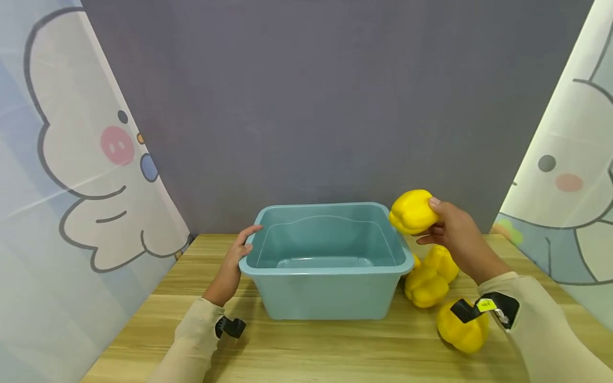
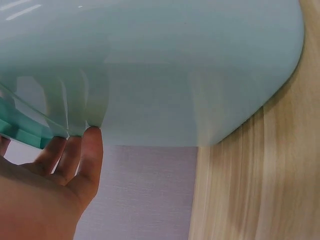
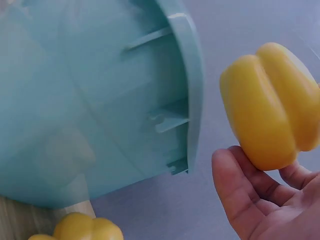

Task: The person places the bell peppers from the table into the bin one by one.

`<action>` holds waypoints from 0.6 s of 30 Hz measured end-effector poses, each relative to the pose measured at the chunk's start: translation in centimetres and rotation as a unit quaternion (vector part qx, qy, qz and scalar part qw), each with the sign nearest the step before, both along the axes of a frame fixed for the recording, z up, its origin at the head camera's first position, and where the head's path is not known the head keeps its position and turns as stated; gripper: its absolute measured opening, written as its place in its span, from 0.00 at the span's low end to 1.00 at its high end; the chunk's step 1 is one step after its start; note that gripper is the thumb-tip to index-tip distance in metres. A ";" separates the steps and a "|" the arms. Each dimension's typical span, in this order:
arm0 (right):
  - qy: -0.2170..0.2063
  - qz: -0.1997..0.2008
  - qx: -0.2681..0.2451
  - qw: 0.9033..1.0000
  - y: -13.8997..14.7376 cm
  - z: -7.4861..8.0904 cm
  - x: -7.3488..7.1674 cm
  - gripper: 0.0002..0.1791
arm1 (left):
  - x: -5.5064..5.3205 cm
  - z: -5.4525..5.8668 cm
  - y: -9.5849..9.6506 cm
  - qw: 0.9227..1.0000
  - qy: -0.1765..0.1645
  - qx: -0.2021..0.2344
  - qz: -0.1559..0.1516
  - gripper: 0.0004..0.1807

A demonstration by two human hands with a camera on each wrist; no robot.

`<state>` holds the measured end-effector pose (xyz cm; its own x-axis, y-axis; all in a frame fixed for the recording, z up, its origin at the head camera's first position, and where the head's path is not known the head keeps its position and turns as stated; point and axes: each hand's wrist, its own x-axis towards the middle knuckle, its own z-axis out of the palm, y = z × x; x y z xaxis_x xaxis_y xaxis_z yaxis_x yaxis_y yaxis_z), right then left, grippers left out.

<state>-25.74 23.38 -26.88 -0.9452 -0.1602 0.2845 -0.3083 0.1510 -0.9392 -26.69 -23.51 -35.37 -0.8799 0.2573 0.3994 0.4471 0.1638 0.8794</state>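
A light blue-green plastic tub stands on the wooden table, its inside bare in the head view. My left hand grips the rim at the tub's left end. Seen from the left wrist, several fingertips touch the outer wall below the rim. My right hand pinches a yellow bell pepper and holds it up by the tub's right rim. In the right wrist view the pepper is outside the rim, a gap apart from it, with part of the hand out of frame.
Several more yellow bell peppers lie on the table right of the tub, one partly behind its corner. Another yellow pepper sits nearer, under my right wrist. A grey wall rises behind, with printed cloth at both sides.
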 end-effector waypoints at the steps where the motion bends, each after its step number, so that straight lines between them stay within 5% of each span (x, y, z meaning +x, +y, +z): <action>1: -0.009 0.005 -0.006 1.000 0.0 0.2 -0.1 0.31 | 0.0 0.0 0.0 1.000 0.001 0.000 -0.001 0.31; 7: -0.033 0.018 -0.001 0.999 -0.6 0.8 -0.6 0.33 | 0.0 -0.2 0.0 1.000 -0.003 0.007 -0.005 0.31; 18: -0.013 0.015 0.045 0.999 -1.6 1.5 -0.7 0.37 | 0.1 0.2 0.3 1.000 -0.009 0.017 -0.011 0.30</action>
